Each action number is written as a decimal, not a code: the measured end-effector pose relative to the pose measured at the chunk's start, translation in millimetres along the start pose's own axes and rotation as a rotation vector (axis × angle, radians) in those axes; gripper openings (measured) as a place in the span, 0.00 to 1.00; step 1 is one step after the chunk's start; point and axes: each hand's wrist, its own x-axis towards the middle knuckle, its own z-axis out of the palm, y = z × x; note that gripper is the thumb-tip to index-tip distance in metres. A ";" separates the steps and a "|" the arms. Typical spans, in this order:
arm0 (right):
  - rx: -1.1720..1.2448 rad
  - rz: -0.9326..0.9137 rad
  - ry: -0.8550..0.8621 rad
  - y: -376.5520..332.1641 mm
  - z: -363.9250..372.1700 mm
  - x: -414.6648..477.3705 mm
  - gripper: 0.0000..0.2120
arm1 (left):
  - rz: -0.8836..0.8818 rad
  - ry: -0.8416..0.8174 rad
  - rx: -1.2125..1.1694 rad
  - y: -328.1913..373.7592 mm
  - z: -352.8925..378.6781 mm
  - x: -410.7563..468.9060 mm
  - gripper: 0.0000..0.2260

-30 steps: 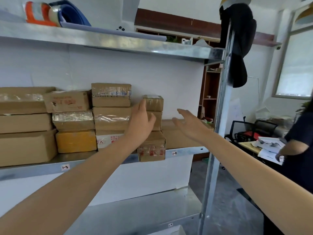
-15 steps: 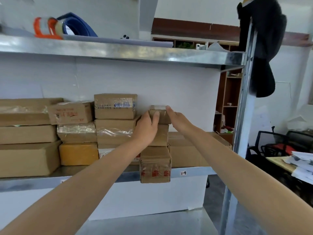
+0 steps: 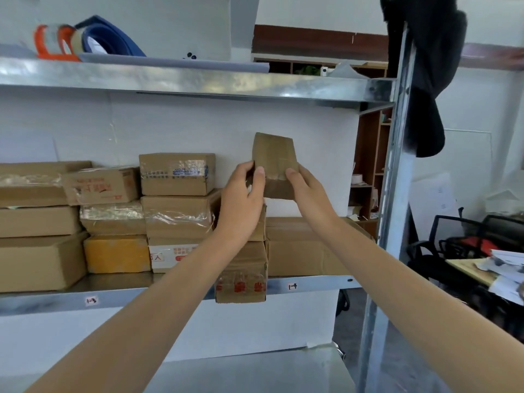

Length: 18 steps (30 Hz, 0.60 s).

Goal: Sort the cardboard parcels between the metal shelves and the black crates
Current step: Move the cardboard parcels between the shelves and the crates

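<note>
Metal shelf, stacked boxes. Small parcel held above them, long axis upright (slightly tilted). Left hand and right hand fingers pinch its lower sides, equally near.

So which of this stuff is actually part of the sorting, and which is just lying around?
Part of the job:
- small parcel, gripped by left hand and right hand
- stacked parcels
- metal shelf

Just lying about:
- orange and blue items on the top shelf
- black garment hanging on the post
- office chair
- loose papers
</note>
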 end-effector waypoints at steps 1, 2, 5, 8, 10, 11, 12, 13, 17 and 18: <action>-0.003 -0.018 0.005 0.6 -5.8 -3.8 0.13 | -0.015 0.014 -0.051 4.0 3.5 -5.6 0.16; -0.007 -0.023 0.011 2.1 -12.5 -8.1 0.14 | -0.038 0.030 -0.100 7.0 7.5 -12.3 0.14; -0.035 -0.010 0.020 13.2 -34.0 -25.3 0.16 | -0.083 0.073 -0.250 12.1 21.8 -37.7 0.10; 0.010 0.040 0.039 22.9 -54.6 -45.7 0.14 | -0.127 0.055 -0.331 16.2 35.3 -61.3 0.10; 0.072 0.068 0.042 28.4 -65.8 -60.2 0.13 | -0.150 0.051 -0.353 18.0 40.6 -76.8 0.10; 0.110 0.097 0.034 30.8 -70.1 -68.1 0.13 | -0.154 0.050 -0.358 18.7 42.2 -85.5 0.10; 0.152 0.131 0.017 33.7 -73.5 -76.2 0.15 | -0.154 0.050 -0.357 18.9 43.2 -95.5 0.11; 0.188 0.161 -0.012 38.5 -75.9 -84.5 0.16 | -0.157 0.054 -0.355 18.2 44.3 -107.3 0.11; 0.235 0.225 -0.132 64.6 -76.7 -124.3 0.12 | -0.254 0.094 -0.376 5.4 47.6 -163.4 0.14; 0.241 0.248 -0.149 71.6 -75.5 -134.9 0.12 | -0.285 0.093 -0.365 1.1 47.6 -176.6 0.15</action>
